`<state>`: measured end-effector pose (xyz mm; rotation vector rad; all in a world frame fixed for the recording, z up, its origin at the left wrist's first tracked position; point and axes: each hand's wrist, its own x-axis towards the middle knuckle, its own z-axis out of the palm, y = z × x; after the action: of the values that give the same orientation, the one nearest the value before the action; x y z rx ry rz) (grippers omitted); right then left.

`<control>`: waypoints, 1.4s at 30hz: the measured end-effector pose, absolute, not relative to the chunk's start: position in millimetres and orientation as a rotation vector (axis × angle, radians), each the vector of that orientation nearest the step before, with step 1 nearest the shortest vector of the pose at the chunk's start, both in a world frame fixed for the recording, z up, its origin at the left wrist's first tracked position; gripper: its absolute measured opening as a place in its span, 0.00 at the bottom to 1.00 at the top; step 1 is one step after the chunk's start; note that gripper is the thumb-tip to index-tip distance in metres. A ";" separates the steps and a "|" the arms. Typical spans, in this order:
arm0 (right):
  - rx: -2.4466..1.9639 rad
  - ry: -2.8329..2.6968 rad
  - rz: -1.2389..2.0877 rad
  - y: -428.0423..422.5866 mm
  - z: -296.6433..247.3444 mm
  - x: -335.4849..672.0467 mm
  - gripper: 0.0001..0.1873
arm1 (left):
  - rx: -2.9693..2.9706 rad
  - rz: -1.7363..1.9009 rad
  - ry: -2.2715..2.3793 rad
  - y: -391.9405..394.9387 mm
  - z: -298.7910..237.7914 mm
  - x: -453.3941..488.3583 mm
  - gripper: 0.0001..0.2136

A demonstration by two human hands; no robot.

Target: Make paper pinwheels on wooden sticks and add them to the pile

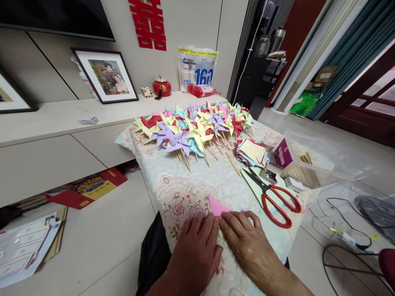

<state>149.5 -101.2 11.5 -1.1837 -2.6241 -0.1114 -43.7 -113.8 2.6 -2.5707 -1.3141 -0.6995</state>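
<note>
A folded pink paper (217, 206) with a pointed corner lies on the floral tablecloth (173, 197) near the front edge. My left hand (196, 250) rests on its near edge with fingers stretched out and laid flat. From the other side my right hand (247, 236) presses the same edge, fingers also flat and the two hands almost touching. Part of the paper is hidden under my fingertips. To the right of my right hand lie red-handled scissors (268, 191), blades partly apart, on a pale green sheet (251, 185).
Many paper pinwheels (197, 131) on sticks fill the table's far side. Nearby are loose sticks (233, 164), stacked paper squares (251, 152), a small box of pins (269, 176) and a clear plastic bin (324, 164). Cables (342, 234) trail across the floor at right.
</note>
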 end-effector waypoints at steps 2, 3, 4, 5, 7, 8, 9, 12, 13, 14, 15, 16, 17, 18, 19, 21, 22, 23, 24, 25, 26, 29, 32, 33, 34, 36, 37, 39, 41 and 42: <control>-1.174 -2.648 -0.155 -101.8 10.3 151.6 0.20 | -2.595 -0.667 -1.307 -112.9 3.9 -44.6 0.17; -1.170 -2.659 -0.171 -101.9 10.0 152.9 0.21 | -2.604 -0.657 -1.305 -112.6 4.1 -44.8 0.17; -1.167 -2.668 -0.181 -101.8 9.9 154.3 0.21 | -2.608 -0.656 -1.303 -112.4 4.1 -44.9 0.17; -1.163 -2.672 -0.185 -101.5 9.8 155.7 0.21 | -2.610 -0.657 -1.303 -112.2 3.9 -44.9 0.17; -1.156 -2.677 -0.185 -100.9 9.8 159.1 0.20 | -2.615 -0.667 -1.301 -112.1 3.9 -44.7 0.17; -1.155 -2.677 -0.187 -100.7 9.7 160.8 0.20 | -2.615 -0.675 -1.300 -112.1 4.2 -44.5 0.17; -1.156 -2.675 -0.193 -100.7 9.6 162.6 0.20 | -2.614 -0.683 -1.299 -112.1 4.7 -44.4 0.17; -1.179 -2.660 -0.213 -101.9 9.6 167.3 0.19 | -2.614 -0.694 -1.300 -111.7 7.0 -43.9 0.16; -1.186 -2.654 -0.210 -102.5 9.9 168.6 0.19 | -2.615 -0.695 -1.302 -111.4 7.6 -43.7 0.16; -1.192 -2.651 -0.200 -103.0 10.4 169.8 0.19 | -2.618 -0.694 -1.304 -111.2 7.8 -43.6 0.16; -1.198 -2.651 -0.186 -103.4 11.1 170.9 0.19 | -2.618 -0.699 -1.305 -111.0 7.6 -43.5 0.16; -1.202 -2.653 -0.167 -103.6 12.0 172.1 0.20 | -2.618 -0.708 -1.303 -111.0 6.9 -43.4 0.15; -1.206 -2.655 -0.143 -103.4 13.1 173.6 0.20 | -2.614 -0.722 -1.301 -111.2 5.9 -43.3 0.15; -1.210 -2.651 -0.108 -102.7 14.5 175.4 0.20 | -2.612 -0.735 -1.298 -111.6 4.7 -43.3 0.15; -1.220 -2.635 -0.056 -101.6 16.2 177.4 0.20 | -2.608 -0.748 -1.300 -112.2 3.2 -43.2 0.15; -1.239 -2.556 0.087 -97.5 20.1 182.0 0.21 | -2.598 -0.777 -1.314 -113.7 0.2 -43.2 0.15; -1.248 -2.493 0.182 -94.5 22.2 183.9 0.21 | -2.591 -0.791 -1.328 -114.5 -1.2 -43.2 0.15; -1.265 -2.415 0.289 -91.0 24.2 185.1 0.20 | -2.583 -0.807 -1.343 -115.3 -2.5 -43.2 0.16; -1.292 -2.332 0.395 -87.1 26.1 185.4 0.19 | -2.576 -0.827 -1.355 -116.0 -3.7 -43.2 0.16; -1.327 -2.250 0.493 -82.8 27.7 184.5 0.17 | -2.569 -0.847 -1.366 -116.5 -4.7 -43.2 0.16; -1.369 -2.175 0.578 -78.4 29.2 182.3 0.14 | -2.562 -0.867 -1.378 -117.0 -5.8 -43.2 0.16; -1.498 -2.046 0.709 -65.9 32.1 169.4 0.12 | -2.538 -0.906 -1.431 -118.1 -9.6 -43.5 0.18; -1.598 -2.043 0.717 -57.6 32.8 154.0 0.09 | -2.526 -0.928 -1.489 -120.0 -14.8 -44.4 0.20; -1.622 -2.055 0.710 -55.9 32.0 150.0 0.08 | -2.522 -0.942 -1.514 -120.8 -16.5 -44.7 0.20; -1.637 -2.064 0.701 -54.7 30.6 147.1 0.08 | -2.515 -0.964 -1.541 -121.5 -17.9 -44.9 0.21; -1.634 -2.065 0.700 -53.1 26.0 144.4 0.07 | -2.501 -1.022 -1.597 -122.7 -20.0 -45.0 0.22; -1.616 -2.052 0.709 -52.6 23.1 144.5 0.07 | -2.498 -1.055 -1.625 -123.0 -20.4 -45.0 0.22; -1.555 -2.004 0.749 -52.0 17.2 146.5 0.08 | -2.506 -1.133 -1.691 -123.0 -20.1 -44.8 0.22; -1.468 -1.932 0.820 -52.3 13.3 149.3 0.09 | -2.523 -1.249 -1.789 -122.2 -18.0 -44.8 0.22; -1.421 -1.887 0.860 -53.0 12.6 150.6 0.10 | -2.527 -1.328 -1.856 -121.5 -16.3 -44.7 0.21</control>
<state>150.6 -53.0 12.6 -1.4213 -1.8873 0.8604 -44.7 -121.5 -16.3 -2.5275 -1.8559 -1.3280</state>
